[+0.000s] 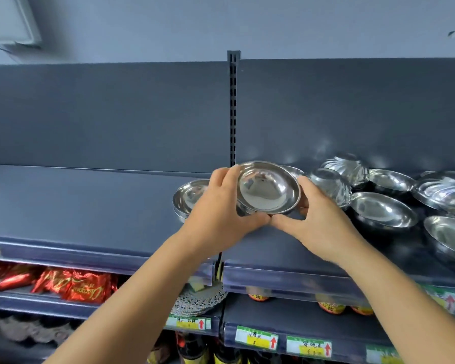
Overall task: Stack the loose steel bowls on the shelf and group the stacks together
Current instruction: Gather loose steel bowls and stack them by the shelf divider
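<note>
A shallow steel bowl point(268, 189) is tilted toward me at the middle of the dark shelf point(90, 203). My left hand point(221, 208) grips its left rim and my right hand point(318, 216) grips its right rim, thumbs nearly touching below it. It seems to rest on other bowls, mostly hidden by my hands. Just left, behind my left hand, sits a short bowl stack point(188, 198). To the right lie loose bowls: two patterned ones upside down point(331, 185) point(348, 165) and several upright ones point(382, 210).
An upright slotted post point(233, 109) divides the back panel above the held bowl. More bowls point(447, 191) crowd the far right. Lower shelves hold red snack bags point(82, 285), jars point(331, 307) and price tags point(256, 337) along the front rails.
</note>
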